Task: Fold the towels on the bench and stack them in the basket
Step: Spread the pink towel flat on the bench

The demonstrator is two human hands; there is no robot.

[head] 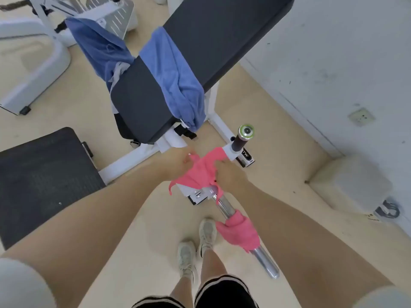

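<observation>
progress: barely started, 0 towels folded, no basket in sight
pink towel (201, 174): bunched at 6 o'clock of the bench (200, 54), both hands pinching it
left hand (178, 163): fingers clamped on it
right hand (231, 176): same
blue towels (171, 70): 2 draped on bench, untouched
second pink towel (240, 232): on the bar (264, 261), 5 o'clock

— What have you got in your hands?

— A pink towel (201, 172), bunched between them at the centre. My left hand (178, 164) grips its edge at nine o'clock; my right hand (230, 176) holds it at three o'clock, just above a chrome bar (244, 227).

— Is anything else on that bar?

— A second pink towel (241, 233) is draped over it toward five o'clock, beside my shoes (196, 247).

— And the desk?

— It runs off toward twelve o'clock, dark padded desk (142, 103), with a blue towel (172, 74) hanging across it. Another blue towel (97, 47) hangs at eleven o'clock, off a white frame (47, 16). A dark mat (42, 178) lies at nine o'clock on the floor.
</observation>
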